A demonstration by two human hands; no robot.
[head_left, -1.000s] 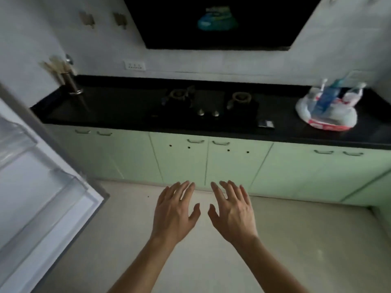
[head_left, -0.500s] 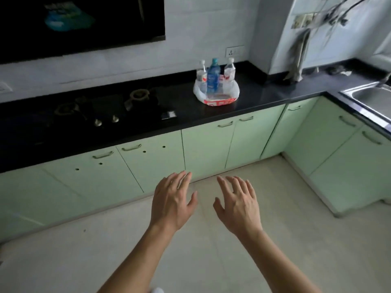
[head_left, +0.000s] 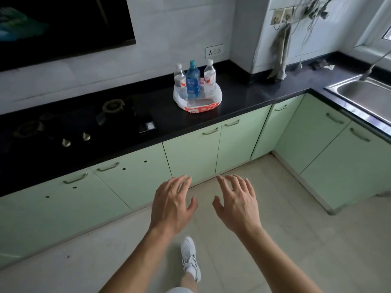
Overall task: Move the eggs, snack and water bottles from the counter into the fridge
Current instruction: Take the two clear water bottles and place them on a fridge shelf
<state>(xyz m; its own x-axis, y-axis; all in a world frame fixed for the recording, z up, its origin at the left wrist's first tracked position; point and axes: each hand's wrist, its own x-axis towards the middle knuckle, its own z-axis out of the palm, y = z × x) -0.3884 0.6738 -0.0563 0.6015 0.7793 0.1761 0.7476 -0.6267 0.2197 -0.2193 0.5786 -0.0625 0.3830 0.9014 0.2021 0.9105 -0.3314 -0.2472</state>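
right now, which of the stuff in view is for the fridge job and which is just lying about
For the job: blue bottle, left clear bottle, right clear bottle, all standing in the white bag on the counter; eggs and snack cannot be made out.

Just lying about: gas hob, sink, wall socket, hanging cloth.

Our left hand point(head_left: 171, 206) beside our right hand point(head_left: 238, 206), water bottles point(head_left: 193, 81) in a bag point(head_left: 198, 107) on the counter point(head_left: 249, 94) ahead, hob point(head_left: 84, 123) left, sink point(head_left: 364, 94) right.
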